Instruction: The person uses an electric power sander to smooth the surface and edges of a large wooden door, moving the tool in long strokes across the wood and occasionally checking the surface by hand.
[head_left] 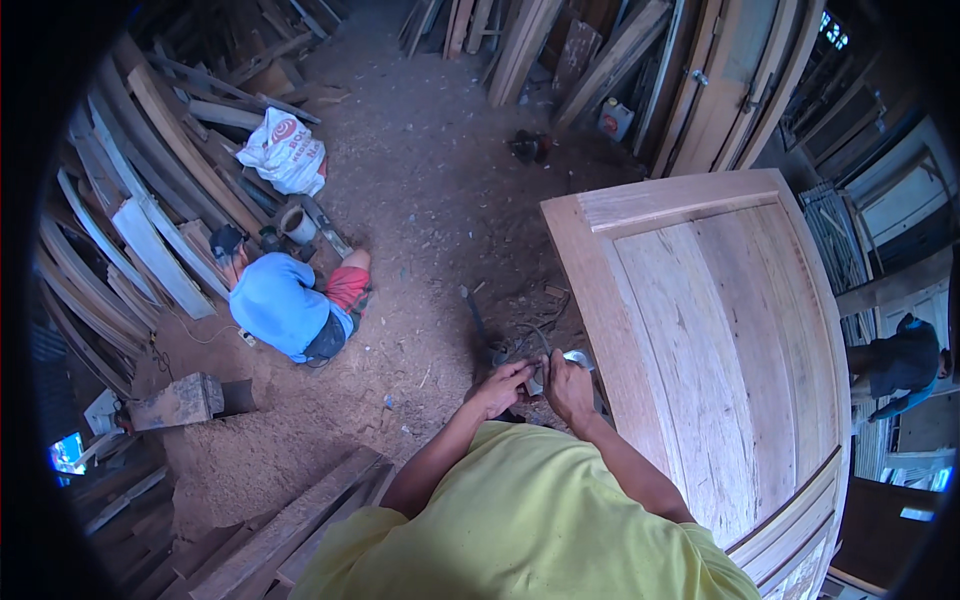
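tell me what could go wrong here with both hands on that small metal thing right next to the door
1. The left hand and right hand meet closely on the small metal thing; a slip could pinch or nick a finger.
2. They work right at the edge of the wooden door, so the metal might scratch the wood.
3. A dark tool lies on the sawdust floor by the feet, a possible trip hazard.

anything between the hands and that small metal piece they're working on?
Nothing visible. Left hand and right hand both close around the small metal piece just off the left edge of the wooden door, which lies beside them, not between. How the fingers grip it is too small to tell.
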